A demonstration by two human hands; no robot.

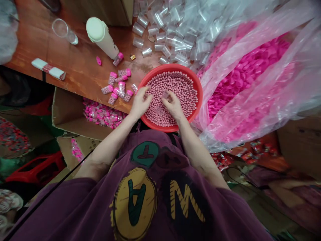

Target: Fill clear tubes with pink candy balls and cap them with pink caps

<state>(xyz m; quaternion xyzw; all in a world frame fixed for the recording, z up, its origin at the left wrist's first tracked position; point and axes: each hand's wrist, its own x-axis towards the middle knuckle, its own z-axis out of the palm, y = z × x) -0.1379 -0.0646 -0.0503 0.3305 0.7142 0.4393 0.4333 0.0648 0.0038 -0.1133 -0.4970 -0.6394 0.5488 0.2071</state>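
Note:
A red plastic basin (200,97) full of small round pink beads (175,78) sits at the table's edge in front of me. Over its left side is my left hand (140,103), thumb and fingers curved apart, with nothing visible between them. My right hand (173,104) pinches a small clear plastic jar (165,94) just above the beads. Another clear piece (159,110) seems to lie on the beads between my hands; its outline is faint. Left of the basin lie several bead-filled jars with pink caps (121,87).
Clear empty jars (180,40) are heaped behind the basin. A plastic bag of pink caps (245,73) stands at right. A white bottle (101,36) and a tissue pack (48,69) are on the table (75,77). Below it, a cardboard box (67,113) holds filled jars.

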